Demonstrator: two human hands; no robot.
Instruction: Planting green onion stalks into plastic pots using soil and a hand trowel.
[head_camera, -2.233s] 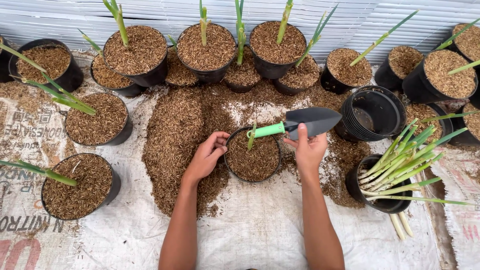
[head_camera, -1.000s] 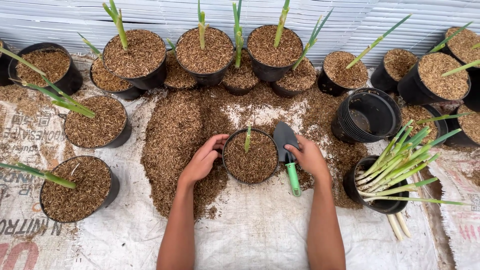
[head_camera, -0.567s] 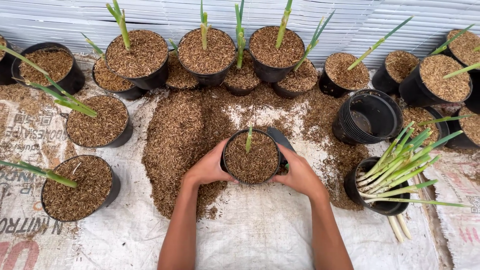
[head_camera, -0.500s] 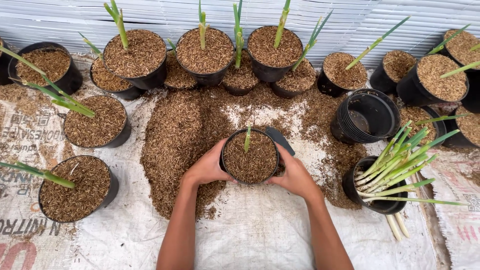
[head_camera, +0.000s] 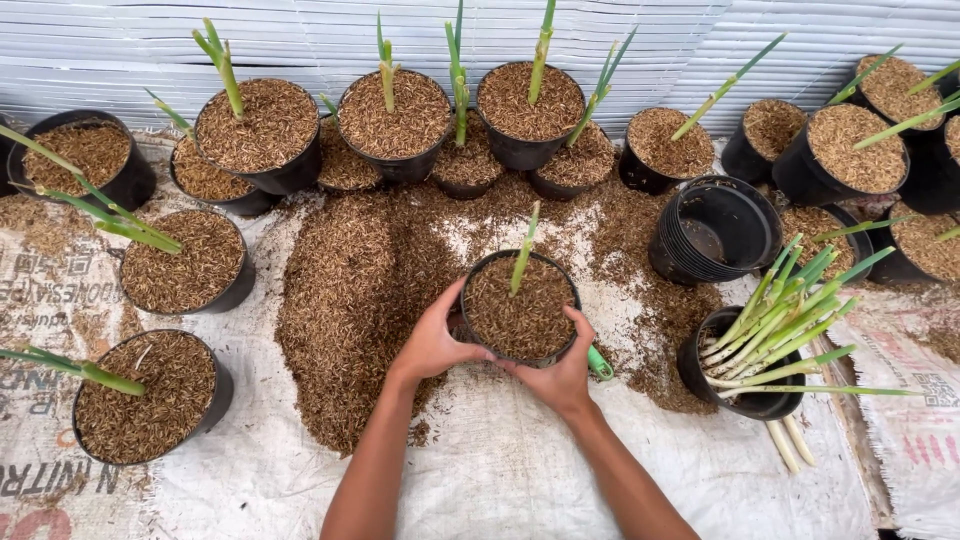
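Both hands are wrapped around the round black plastic pot (head_camera: 520, 308) filled with brown husk: left hand (head_camera: 432, 340) has its fingers (head_camera: 446, 303) curled on the left wall, right hand (head_camera: 562, 372) cups the lower right side with the thumb up on the rim. So fingers are closed on the pot, not spread. A single green shoot (head_camera: 523, 252) sticks up out of the pot, leaning a bit right. Can't tell whether the pot is resting on the ground or lifted.

Just beside the right hand, a bit of green trowel handle (head_camera: 599, 363) pokes out from under the pot's right edge (the blade is hidden).

The pot sits at the near edge of a loose pile of brown husk (head_camera: 345, 290) spread over white woven sacking (head_camera: 500, 470). Open sacking lies toward the person; the far side is closed off by a row of filled black pots with shoots (head_camera: 400, 110) against a white corrugated wall (head_camera: 300, 30). Right of the hands: a stack of empty black pots (head_camera: 715, 225), then a black pot holding a bundle of cut green stalks (head_camera: 780, 335), tight on that side. Left has more filled pots (head_camera: 150, 395) well apart from the hands.

The sacking at the left edge carries faded grey block lettering (head_camera: 60, 480) and a red patch in the bottom corner; the far right sack has small dark print.
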